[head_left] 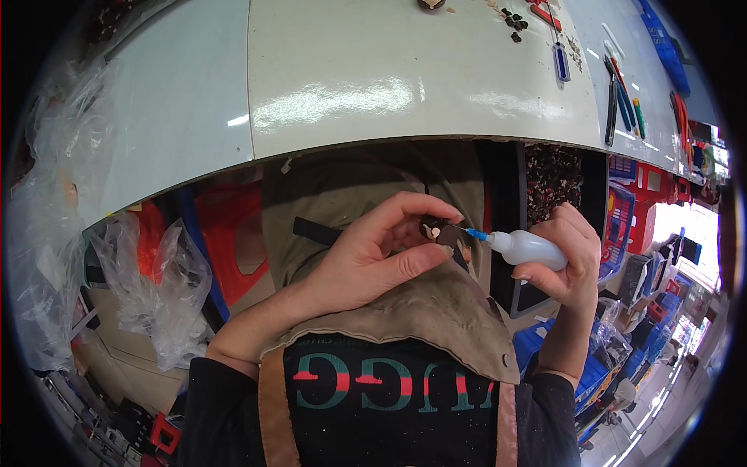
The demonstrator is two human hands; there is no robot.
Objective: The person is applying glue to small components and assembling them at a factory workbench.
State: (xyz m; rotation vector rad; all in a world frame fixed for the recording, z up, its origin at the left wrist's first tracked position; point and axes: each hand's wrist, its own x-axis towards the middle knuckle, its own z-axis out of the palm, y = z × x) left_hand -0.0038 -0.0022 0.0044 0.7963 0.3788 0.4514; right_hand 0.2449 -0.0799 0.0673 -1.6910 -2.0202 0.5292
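Black cloth of the worker's shirt [389, 436] lies nearest the camera, and beyond it I see a broad white surface [467, 62]. On the worker's side of the surface's near edge hangs a brown apron [405, 311]; below that edge, toward its right end, sits a black tray [523, 194] of dark bits. Also this side of the edge, the left hand [373, 253] curls forward, its grip closed to a small gap around a small dark piece, while the right hand [564, 245] has its grip wrapped round a squeeze bottle [529, 249]. That bottle looks light, soft and perhaps slick, best held by its belly with gentle pressure. Just short of the surface's edge, the dark piece [425, 227] seems light and hard, easily lost; I'd pinch its sides, keeping fingertips clear of the blue nozzle [476, 234].
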